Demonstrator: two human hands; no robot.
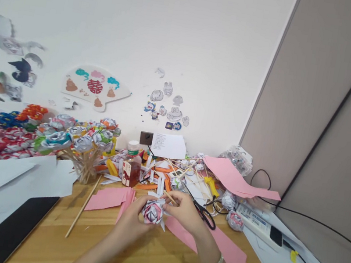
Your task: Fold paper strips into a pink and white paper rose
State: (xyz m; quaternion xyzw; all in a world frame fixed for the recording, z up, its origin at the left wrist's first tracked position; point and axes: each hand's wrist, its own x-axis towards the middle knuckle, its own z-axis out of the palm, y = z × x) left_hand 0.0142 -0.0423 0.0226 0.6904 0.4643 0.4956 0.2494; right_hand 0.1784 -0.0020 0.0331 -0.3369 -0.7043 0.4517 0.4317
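Note:
A pink-and-white folded paper rose (pixel 153 211) sits between my hands above the wooden table. My left hand (pixel 130 221) is closed around its left side, thumb and fingers on the outer petals. My right hand (pixel 185 213) is pinched at the rose's right edge. A thin wooden stick (pixel 169 197) runs out from between the right fingers; its far end is hidden. Loose white paper tips stick out under the rose. Just beyond the right hand lie black-handled scissors (pixel 207 215). Pink paper sheets (pixel 223 250) lie beneath the right forearm.
On the left stand bunched paper flowers (pixel 85 143), white sheets (pixel 3 184), a black flat panel (pixel 13 230) and a wooden stick (pixel 83 206). A jar (pixel 132 164) is at the back among paper scraps. A power strip (pixel 260 227) with cables lies right, near another paper rose (pixel 235 220).

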